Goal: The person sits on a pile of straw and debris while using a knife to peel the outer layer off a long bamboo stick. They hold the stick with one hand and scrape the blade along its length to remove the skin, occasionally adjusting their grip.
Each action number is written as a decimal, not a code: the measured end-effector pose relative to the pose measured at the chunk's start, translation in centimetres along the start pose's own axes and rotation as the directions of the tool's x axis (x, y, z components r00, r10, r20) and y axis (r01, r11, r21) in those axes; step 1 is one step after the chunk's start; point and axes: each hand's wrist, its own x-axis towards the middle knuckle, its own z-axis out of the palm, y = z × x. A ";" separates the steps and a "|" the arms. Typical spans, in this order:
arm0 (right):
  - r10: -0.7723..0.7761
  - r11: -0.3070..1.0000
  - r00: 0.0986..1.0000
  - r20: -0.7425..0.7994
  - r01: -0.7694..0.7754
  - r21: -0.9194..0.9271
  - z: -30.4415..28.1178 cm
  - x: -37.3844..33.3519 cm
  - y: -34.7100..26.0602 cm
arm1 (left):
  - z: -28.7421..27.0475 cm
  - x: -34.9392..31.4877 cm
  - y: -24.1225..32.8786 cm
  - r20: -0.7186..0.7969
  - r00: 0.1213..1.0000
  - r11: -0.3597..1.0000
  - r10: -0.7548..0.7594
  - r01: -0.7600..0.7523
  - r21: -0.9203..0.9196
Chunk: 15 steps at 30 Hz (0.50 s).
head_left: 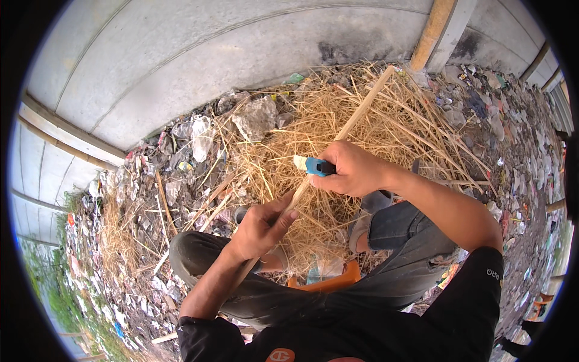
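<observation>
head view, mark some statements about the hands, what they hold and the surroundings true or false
1. The left hand grips a long pale wooden strip. True.
2. The right hand is empty. False: it holds a blue-and-black tool.
3. Straw-coloured shavings lie heaped on the ground beyond the hands. True.
4. The wall is red brick. False: it is made of grey panels.
5. Both forearms are bare. True.
</observation>
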 end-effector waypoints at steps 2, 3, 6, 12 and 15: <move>-0.026 0.990 0.960 0.280 -0.014 0.139 0.2 -0.4 -1.1 | -0.1 0.2 -0.7 -0.078 0.997 0.999 -0.002 -0.003 -0.053; -0.054 0.978 0.909 0.413 -0.035 0.204 0.4 -0.6 -1.7 | -0.3 0.3 -1.0 -0.120 0.993 0.997 -0.005 -0.005 -0.079; 0.032 0.992 0.868 0.496 -0.087 0.090 1.0 -1.2 -2.7 | -1.5 0.4 -0.4 -0.263 0.963 0.994 0.055 -0.028 0.103; 0.070 0.994 0.908 0.413 -0.031 -0.101 0.5 -0.6 -0.8 | -15.4 -3.8 7.4 -0.710 0.493 0.822 0.503 -0.019 0.570; 0.075 0.995 0.930 0.360 -0.043 -0.095 0.4 -0.9 -1.4 | -24.0 -11.3 14.2 -0.636 -0.072 0.639 0.768 0.131 0.758</move>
